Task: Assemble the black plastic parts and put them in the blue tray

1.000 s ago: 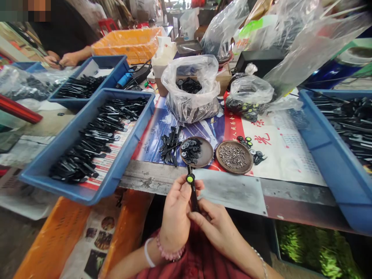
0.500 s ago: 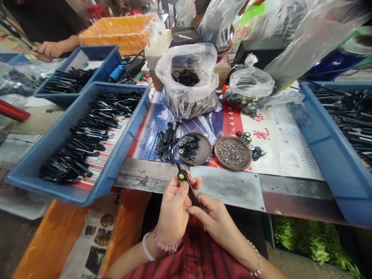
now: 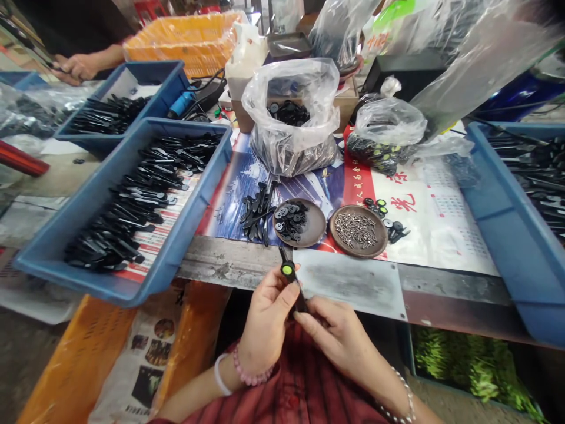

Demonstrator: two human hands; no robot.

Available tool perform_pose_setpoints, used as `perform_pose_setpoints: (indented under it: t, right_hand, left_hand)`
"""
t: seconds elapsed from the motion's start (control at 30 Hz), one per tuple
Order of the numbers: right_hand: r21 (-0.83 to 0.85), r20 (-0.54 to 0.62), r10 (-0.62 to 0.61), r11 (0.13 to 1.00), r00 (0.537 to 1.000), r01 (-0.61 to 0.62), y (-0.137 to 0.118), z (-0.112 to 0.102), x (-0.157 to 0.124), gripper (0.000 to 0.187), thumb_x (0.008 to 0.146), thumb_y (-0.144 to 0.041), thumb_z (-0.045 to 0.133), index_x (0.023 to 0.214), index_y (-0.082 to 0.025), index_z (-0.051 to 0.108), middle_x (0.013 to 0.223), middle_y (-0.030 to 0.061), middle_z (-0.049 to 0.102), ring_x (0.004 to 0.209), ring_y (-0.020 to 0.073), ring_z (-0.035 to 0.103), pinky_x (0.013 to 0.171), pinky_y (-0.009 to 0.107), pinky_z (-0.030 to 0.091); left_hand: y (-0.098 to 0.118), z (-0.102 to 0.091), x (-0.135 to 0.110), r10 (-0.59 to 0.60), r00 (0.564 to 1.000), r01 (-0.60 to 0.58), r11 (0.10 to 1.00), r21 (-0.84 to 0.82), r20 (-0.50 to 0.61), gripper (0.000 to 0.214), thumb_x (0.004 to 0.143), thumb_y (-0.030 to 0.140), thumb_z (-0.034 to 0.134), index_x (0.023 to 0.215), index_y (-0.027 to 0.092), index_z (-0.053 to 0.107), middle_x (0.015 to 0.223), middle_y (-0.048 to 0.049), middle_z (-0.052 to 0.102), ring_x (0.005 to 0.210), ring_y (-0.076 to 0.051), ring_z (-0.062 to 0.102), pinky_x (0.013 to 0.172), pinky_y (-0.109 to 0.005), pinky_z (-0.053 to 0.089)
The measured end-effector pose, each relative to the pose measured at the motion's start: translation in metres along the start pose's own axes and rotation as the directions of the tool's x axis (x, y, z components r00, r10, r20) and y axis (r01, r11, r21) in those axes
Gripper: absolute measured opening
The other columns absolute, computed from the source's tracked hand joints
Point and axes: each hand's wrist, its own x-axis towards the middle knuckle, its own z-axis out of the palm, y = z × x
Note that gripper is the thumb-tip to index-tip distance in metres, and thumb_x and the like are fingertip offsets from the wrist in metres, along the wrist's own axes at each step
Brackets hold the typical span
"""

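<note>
In front of my chest I hold a slim black part with a round yellow-green disc (image 3: 288, 270) near its upper end. My left hand (image 3: 271, 312) is closed around its middle, thumb lying along it just below the disc. The fingers of my right hand (image 3: 338, 330) pinch its lower end, which they partly hide. Just beyond my hands, a round brown dish (image 3: 316, 224) holds black disc-shaped pieces, and a second dish (image 3: 380, 244) holds small metal pins or screws. Several long black parts (image 3: 256, 209) lie beside the first dish.
Blue trays of long black parts stand at left (image 3: 168, 259) and right (image 3: 516, 282). Open plastic bags (image 3: 293, 135) of black pieces sit behind the dishes. A grey metal plate (image 3: 353, 282) lies at the table's front edge. Another person's hand (image 3: 79, 68) shows at far left.
The view has shifted slightly. My hands and the black part sit a little further right in view, and my left thumb lies differently along the part. Both hands still hold it.
</note>
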Motion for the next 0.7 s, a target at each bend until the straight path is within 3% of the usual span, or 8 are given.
perform_pose_setpoints:
  t: [0.17, 0.4, 0.57, 0.7]
  right_hand:
    - [0.161, 0.044, 0.092, 0.982, 0.995, -0.098, 0.000, -0.002, -0.002, 0.047, 0.099, -0.048, 0.055, 0.064, -0.018, 0.048, 0.058, -0.0041, 0.042, 0.054, 0.0097, 0.036, 0.050, 0.023, 0.028]
    - [0.300, 0.140, 0.024, 0.952, 0.990, -0.065, -0.006, 0.002, 0.000, 0.042, 0.103, -0.045, 0.050, 0.080, -0.014, 0.068, 0.076, 0.0039, 0.068, 0.069, 0.0151, 0.061, 0.067, 0.024, 0.044]
    - [0.269, 0.165, 0.026, 0.961, 0.986, -0.071, -0.007, 0.008, -0.004, 0.041, 0.102, -0.044, 0.052, 0.081, -0.014, 0.070, 0.069, 0.0005, 0.062, 0.061, 0.0118, 0.051, 0.059, 0.022, 0.037]
    - [0.261, 0.192, 0.058, 0.959, 0.980, -0.108, -0.005, 0.006, -0.009, 0.049, 0.100, -0.051, 0.052, 0.067, -0.015, 0.055, 0.061, -0.0038, 0.044, 0.057, 0.0096, 0.037, 0.055, 0.023, 0.029]
  left_hand:
    - [0.005, -0.012, -0.001, -0.100, 0.989, 0.068, 0.964, 0.257, 0.112, 0.024, 0.079, 0.031, 0.081, 0.100, 0.018, 0.077, 0.080, -0.0010, 0.070, 0.063, -0.009, 0.059, 0.057, -0.017, 0.048]
    - [0.014, -0.017, -0.002, -0.117, 0.972, 0.008, 0.883, 0.470, 0.203, 0.027, 0.083, 0.033, 0.074, 0.103, 0.015, 0.078, 0.070, -0.0006, 0.061, 0.044, -0.006, 0.049, 0.040, -0.015, 0.042]
    - [0.019, -0.022, -0.003, -0.168, 0.959, 0.019, 0.842, 0.538, 0.229, 0.029, 0.083, 0.034, 0.073, 0.101, 0.013, 0.079, 0.063, 0.0012, 0.055, 0.041, -0.004, 0.042, 0.036, -0.014, 0.032]
    - [0.025, -0.031, -0.005, -0.237, 0.941, 0.061, 0.820, 0.569, 0.242, 0.033, 0.085, 0.036, 0.070, 0.107, 0.013, 0.077, 0.062, 0.0015, 0.055, 0.040, -0.002, 0.035, 0.037, -0.014, 0.025]
